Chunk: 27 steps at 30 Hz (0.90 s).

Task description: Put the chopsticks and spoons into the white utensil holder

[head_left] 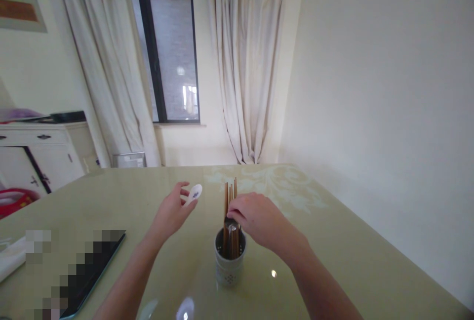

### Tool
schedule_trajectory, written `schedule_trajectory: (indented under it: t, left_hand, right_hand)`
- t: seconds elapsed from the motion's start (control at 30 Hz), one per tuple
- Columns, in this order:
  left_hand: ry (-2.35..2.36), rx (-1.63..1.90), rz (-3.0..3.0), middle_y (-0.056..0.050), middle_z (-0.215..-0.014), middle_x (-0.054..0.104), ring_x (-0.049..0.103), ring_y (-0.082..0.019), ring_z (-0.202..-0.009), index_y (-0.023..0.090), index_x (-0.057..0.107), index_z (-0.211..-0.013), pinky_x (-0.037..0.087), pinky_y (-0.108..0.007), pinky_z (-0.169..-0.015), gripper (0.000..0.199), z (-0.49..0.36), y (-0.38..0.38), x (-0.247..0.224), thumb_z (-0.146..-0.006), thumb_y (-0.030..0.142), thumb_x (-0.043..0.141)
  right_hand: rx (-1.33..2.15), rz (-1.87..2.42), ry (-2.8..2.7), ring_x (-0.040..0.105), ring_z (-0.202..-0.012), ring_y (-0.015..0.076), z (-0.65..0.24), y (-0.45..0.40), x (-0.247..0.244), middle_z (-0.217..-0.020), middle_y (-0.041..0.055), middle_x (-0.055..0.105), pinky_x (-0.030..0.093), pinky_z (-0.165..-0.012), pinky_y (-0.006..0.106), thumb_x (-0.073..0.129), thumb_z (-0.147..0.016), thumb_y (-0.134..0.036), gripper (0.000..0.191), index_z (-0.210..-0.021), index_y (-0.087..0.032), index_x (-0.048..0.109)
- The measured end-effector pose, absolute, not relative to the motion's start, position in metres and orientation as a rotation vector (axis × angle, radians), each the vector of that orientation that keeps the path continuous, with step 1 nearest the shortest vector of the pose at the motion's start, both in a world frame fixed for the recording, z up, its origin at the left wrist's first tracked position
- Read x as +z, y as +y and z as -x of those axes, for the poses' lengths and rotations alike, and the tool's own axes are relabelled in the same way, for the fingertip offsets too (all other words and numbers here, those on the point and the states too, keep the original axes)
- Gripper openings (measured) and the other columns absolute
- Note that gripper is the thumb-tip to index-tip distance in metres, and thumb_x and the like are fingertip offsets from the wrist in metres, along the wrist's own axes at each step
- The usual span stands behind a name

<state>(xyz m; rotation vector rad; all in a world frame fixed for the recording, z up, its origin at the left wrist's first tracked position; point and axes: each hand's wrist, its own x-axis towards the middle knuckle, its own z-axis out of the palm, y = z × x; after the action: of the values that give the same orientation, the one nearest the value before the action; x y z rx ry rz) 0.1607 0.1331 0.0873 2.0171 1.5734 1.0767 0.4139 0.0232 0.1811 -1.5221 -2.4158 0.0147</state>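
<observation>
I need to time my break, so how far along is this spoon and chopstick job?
Chopsticks already stand in the holder. In hand: white spoon in the left hand, outside it; a dark item, apparently pinched by the right hand. Left, probably: settling both. Whether they're going in or out, I can't tell.

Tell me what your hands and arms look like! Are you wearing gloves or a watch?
My left hand and right hand are both bare, with no gloves. I see no watch or bracelet on either wrist. My left forearm and right forearm show no sleeves or markings. Some fingers are partly hidden, so I can't rule out rings.
</observation>
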Motion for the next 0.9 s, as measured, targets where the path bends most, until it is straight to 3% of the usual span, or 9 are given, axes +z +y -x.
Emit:
schedule_trajectory:
  t: [0.13, 0.3, 0.4, 0.5, 0.7, 0.9]
  left_hand:
    - [1.275, 1.259, -1.885, -0.005, -0.098, 0.072, 0.068, -0.019, -0.075, 0.019, 0.063, -0.119, 0.054, -0.029, -0.065, 0.054, -0.171, 0.116, 0.118, -0.082, 0.057, 0.072]
    - [1.111, 1.253, -1.762, 0.003, -0.070, 0.065, 0.057, -0.013, -0.061, 0.019, 0.070, -0.099, 0.038, -0.021, -0.051, 0.044, -0.180, 0.089, 0.147, -0.080, 0.059, 0.079]
    - [1.019, 1.193, -1.744, 0.005, -0.065, 0.062, 0.052, -0.011, -0.057, 0.020, 0.072, -0.096, 0.036, -0.021, -0.050, 0.040, -0.189, 0.074, 0.158, -0.082, 0.057, 0.079]
    - [0.916, 1.189, -1.761, 0.004, -0.067, 0.065, 0.055, -0.011, -0.057, 0.021, 0.074, -0.095, 0.039, -0.021, -0.050, 0.035, -0.198, 0.065, 0.163, -0.083, 0.053, 0.080]
    - [0.819, 1.285, -1.810, 0.001, -0.078, 0.074, 0.066, -0.013, -0.071, 0.021, 0.074, -0.092, 0.051, -0.023, -0.063, 0.025, -0.213, 0.055, 0.166, -0.085, 0.044, 0.081]
    - [0.821, 1.219, -1.986, -0.001, -0.090, 0.079, 0.070, -0.016, -0.081, 0.023, 0.077, -0.095, 0.057, -0.026, -0.076, 0.018, -0.221, 0.050, 0.168, -0.089, 0.040, 0.077]
  right_hand:
    - [0.019, 1.574, -2.454, 0.074, -0.082, 0.0226, -0.412, 0.024, 0.176, -0.088, 0.0073, 0.081, 0.045, -0.069, 0.029, 0.063, -0.100, -0.025, 0.023, -0.090, -0.022, 0.083]
    - [0.029, 1.528, -2.341, 0.073, -0.084, 0.0213, -0.417, 0.024, 0.182, -0.091, 0.0073, 0.080, 0.046, -0.073, 0.029, 0.060, -0.104, -0.028, 0.027, -0.089, -0.022, 0.082]
    - [0.040, 1.366, -2.109, 0.072, -0.087, 0.0194, -0.420, 0.022, 0.188, -0.097, 0.0061, 0.079, 0.049, -0.078, 0.029, 0.061, -0.105, -0.031, 0.022, -0.101, -0.021, 0.079]
    - [0.152, 1.180, -1.915, 0.072, -0.085, 0.0178, -0.419, 0.018, 0.191, -0.100, 0.0047, 0.079, 0.052, -0.077, 0.028, 0.065, -0.102, -0.035, 0.020, -0.114, -0.022, 0.074]
    - [0.252, 1.012, -1.855, 0.069, -0.072, 0.0142, -0.414, 0.007, 0.194, -0.085, 0.0003, 0.076, 0.051, -0.066, 0.023, 0.065, -0.101, -0.029, 0.012, -0.101, -0.023, 0.074]
    - [0.126, 1.036, -1.877, 0.067, -0.076, 0.0145, -0.419, 0.010, 0.191, -0.087, 0.0005, 0.076, 0.049, -0.070, 0.024, 0.066, -0.102, -0.028, 0.012, -0.097, -0.022, 0.075]
